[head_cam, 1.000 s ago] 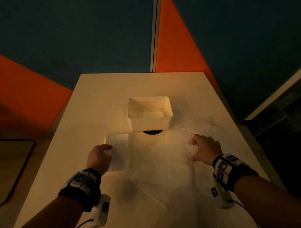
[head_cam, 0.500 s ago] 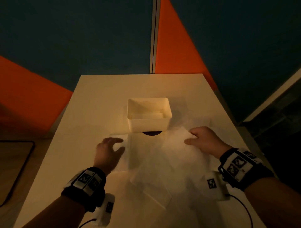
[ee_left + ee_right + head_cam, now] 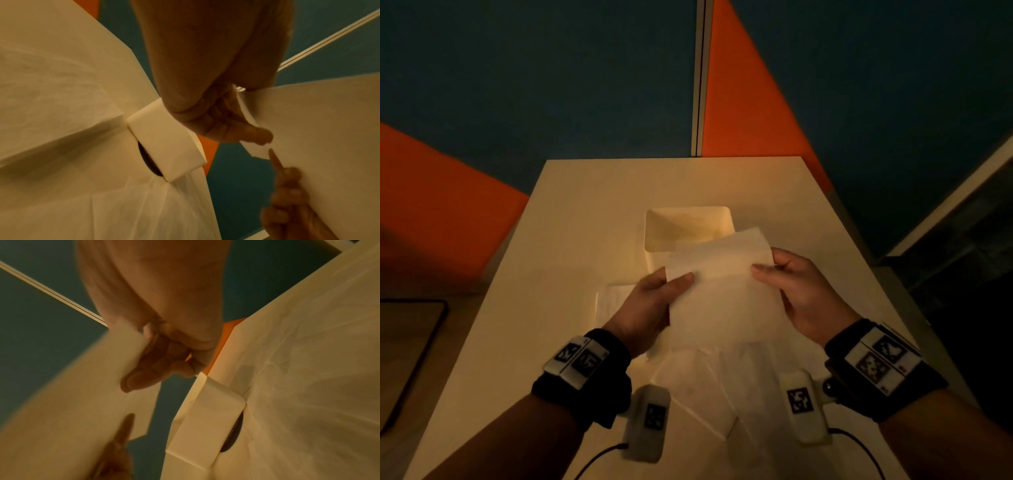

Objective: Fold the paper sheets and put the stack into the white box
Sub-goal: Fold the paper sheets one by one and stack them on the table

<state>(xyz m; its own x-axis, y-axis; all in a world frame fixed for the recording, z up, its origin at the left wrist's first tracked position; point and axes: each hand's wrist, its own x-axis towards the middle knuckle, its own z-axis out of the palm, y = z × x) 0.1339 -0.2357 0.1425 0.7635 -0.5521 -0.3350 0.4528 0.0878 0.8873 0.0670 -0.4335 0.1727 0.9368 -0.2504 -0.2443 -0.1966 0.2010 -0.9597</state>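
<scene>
I hold one thin white paper sheet [image 3: 722, 291] in the air with both hands, just in front of the white box [image 3: 688, 226]. My left hand [image 3: 671, 284] pinches its left edge with the thumb on top. My right hand [image 3: 767, 265] pinches the right edge. In the left wrist view the thumb [image 3: 257, 136] presses on the sheet [image 3: 329, 129], with the box [image 3: 164, 146] beyond. The right wrist view shows my fingers [image 3: 154, 369] curled behind the sheet [image 3: 72, 402]. More sheets [image 3: 722, 394] lie flat on the table under my wrists.
The pale table [image 3: 585, 212] stands against a blue and orange wall. Another sheet [image 3: 613, 305] lies left of my left hand. A dark round disc [image 3: 148, 160] peeks from under the box. The table's right edge [image 3: 859, 260] drops to a dark floor.
Both hands have come off the flat sheets, moved inward and taken one sheet by its sides. That sheet is now raised above the table in front of the box.
</scene>
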